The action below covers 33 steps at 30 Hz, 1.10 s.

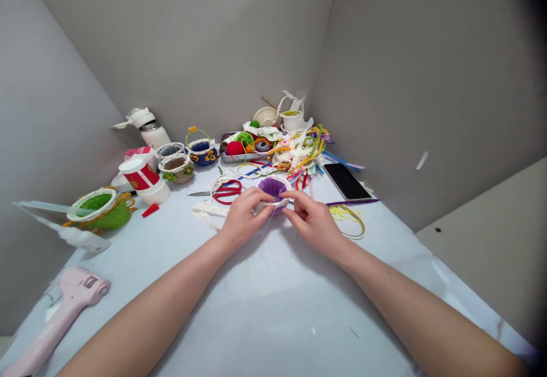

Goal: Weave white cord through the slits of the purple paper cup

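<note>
A small purple basket [271, 188] with white lace trim [280, 179] around its rim stands in front of me, between my hands. My left hand [244, 213] pinches the near left part of the rim between thumb and fingers. From the other side, the thumb and bent fingers of my right hand [315, 222] close on the near right rim, where a pale strip of lace runs between the fingertips. A fine thread [267, 230] hangs below the left fingers. Beside my left hand lie a loose lace strip [210, 213] and red-handled scissors [226, 192].
At left are a pink glue gun [79, 297], a glue bottle [88, 239], a green basket [113, 214], paper cups [143, 177] and finished baskets [177, 166]. Behind are a tray [239, 158] of yarn and tangled ribbons [299, 149]. A phone [347, 181] and yellow hoop [356, 226] lie right.
</note>
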### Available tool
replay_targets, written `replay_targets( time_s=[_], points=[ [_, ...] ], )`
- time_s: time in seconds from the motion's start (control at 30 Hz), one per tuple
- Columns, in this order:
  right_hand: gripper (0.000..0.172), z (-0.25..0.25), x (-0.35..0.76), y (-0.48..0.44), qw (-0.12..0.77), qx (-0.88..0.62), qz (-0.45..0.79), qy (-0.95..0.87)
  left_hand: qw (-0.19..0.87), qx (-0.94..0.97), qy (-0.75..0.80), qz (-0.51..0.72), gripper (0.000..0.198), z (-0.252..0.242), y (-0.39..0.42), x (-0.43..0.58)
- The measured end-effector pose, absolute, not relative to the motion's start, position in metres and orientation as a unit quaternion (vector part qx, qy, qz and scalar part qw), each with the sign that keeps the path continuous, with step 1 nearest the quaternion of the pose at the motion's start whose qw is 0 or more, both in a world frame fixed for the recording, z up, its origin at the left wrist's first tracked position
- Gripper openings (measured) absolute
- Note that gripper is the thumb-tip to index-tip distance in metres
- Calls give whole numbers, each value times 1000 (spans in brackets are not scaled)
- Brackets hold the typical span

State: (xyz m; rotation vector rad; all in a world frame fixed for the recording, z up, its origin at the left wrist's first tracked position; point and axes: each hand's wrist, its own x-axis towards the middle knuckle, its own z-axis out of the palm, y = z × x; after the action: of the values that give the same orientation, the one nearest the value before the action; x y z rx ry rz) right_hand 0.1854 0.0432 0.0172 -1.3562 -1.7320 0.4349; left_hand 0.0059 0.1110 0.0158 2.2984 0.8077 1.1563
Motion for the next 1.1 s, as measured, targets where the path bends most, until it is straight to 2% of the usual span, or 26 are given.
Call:
replay_targets(
  time_s=[0.37, 0.57, 0.77, 1.1],
  points=[
    [19, 6, 188, 61, 437, -520, 232, -696, 212, 854, 261, 396, 23, 20, 114, -5],
    [21, 5, 192, 63, 435, -495, 246, -711, 178, 882, 215, 380, 13, 25, 121, -15],
    [23, 8, 193, 62, 430, -497, 258, -708, 125, 888, 200, 395, 15, 22, 125, -16],
    [22, 10, 196, 63, 433, -482, 278, -709, 116, 902, 198, 366, 12, 23, 126, -12]
  ],
)
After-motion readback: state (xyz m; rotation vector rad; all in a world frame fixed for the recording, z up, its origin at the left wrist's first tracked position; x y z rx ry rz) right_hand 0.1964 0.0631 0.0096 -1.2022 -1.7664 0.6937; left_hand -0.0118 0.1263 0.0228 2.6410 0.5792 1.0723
